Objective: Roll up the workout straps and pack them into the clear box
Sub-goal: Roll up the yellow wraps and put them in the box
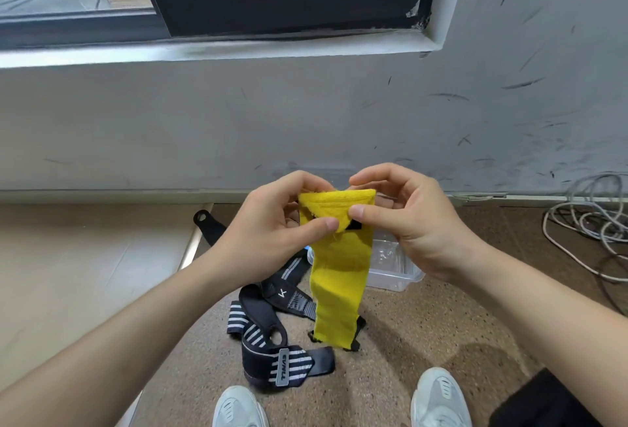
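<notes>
Up between both hands, left hand (278, 222) and right hand (404, 219) pinch the yellow strap (336, 277), its tail hanging.

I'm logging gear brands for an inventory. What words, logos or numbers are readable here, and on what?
"EVNLL", roughly; sideways and soft, on the grey tab of the striped wrist wrap.
White angular logo, no letters, on the black strap.
The yellow strap and clear box: no text visible.

A dark-framed window (272, 12) sits above a scuffed grey wall (204, 121). Loose pale cables (591, 222) lie coiled on the speckled brown floor (424, 324) at the right.
</notes>
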Available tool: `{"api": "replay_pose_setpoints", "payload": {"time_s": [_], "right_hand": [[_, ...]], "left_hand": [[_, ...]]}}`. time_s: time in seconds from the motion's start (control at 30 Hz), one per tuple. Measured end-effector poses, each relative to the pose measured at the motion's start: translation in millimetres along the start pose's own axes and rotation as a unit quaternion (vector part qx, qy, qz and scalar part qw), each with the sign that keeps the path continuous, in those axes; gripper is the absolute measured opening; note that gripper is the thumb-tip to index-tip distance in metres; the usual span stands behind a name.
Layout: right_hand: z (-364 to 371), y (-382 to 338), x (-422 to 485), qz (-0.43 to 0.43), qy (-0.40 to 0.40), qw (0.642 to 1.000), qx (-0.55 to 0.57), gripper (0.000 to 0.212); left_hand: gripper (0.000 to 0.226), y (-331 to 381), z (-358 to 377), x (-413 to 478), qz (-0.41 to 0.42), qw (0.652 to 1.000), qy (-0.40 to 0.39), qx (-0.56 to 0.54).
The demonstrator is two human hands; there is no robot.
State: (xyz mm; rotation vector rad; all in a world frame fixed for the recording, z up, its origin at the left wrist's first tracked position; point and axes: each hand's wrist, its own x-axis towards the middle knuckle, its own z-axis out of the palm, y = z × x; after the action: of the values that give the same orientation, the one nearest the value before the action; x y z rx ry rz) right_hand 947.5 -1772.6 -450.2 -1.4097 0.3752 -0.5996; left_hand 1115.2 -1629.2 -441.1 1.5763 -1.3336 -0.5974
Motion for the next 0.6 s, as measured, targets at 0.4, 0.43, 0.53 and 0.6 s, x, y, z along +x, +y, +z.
{"api": "replay_pose_setpoints", "payload": {"time_s": [0.4,0.43,0.53,0.6], "right_hand": [[7,-7,1,0.089,-0.057,0.994,-0.018,0.044],[8,-7,2,0.085,-0.051,0.995,-0.024,0.041],[7,-3,1,0.086,-0.036,0.995,-0.020,0.033],[4,-2,0,0.080,-0.023,0.997,-0.010,0.035]], "left_hand": [[0.019,0,5,-3,0.144,0.974,0.111,0.135],[0.019,-1,6,-3,0.153,0.971,0.110,0.146],[0.022,-1,7,-2,0.148,0.975,0.082,0.142],[0.021,0,8,-3,0.124,0.984,0.056,0.118]]}}
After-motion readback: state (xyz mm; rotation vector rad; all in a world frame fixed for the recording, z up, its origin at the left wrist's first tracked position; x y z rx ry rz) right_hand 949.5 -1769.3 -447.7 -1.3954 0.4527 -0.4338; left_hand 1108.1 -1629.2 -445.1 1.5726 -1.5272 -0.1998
